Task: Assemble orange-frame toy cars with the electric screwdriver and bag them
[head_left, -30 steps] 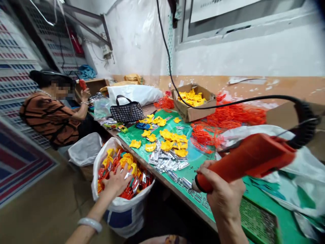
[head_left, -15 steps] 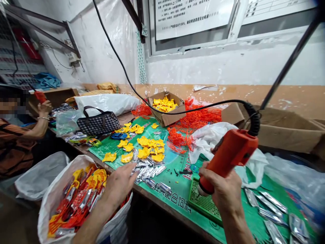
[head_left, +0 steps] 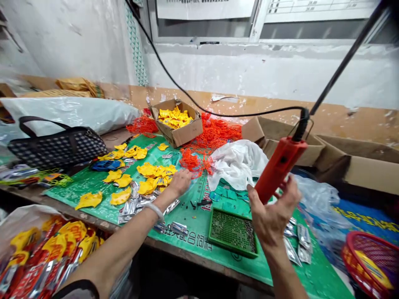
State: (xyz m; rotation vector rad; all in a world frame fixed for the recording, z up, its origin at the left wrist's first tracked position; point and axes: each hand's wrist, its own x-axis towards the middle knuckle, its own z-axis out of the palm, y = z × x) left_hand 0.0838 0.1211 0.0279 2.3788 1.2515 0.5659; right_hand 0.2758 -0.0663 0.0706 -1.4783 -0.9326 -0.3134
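Over the tabletop [head_left: 321, 265], the right hand [head_left: 270, 220] has its fingers around a red power tool [head_left: 279, 168] — the left hand [head_left: 181, 182] beside orange strands [head_left: 190, 160], its fingers' grip unclear.

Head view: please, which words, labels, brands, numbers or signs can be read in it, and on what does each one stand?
"配合饲料": in black, near the front edge of the green sheet; what stands before it is unclear.
Red characters on the same sheet: too blurred.
Left poster at the window: cut off, too blurred.
Right poster: too blurred.
Blue sheet: yellow lettering, too blurred.
Orange tool: no text visible.
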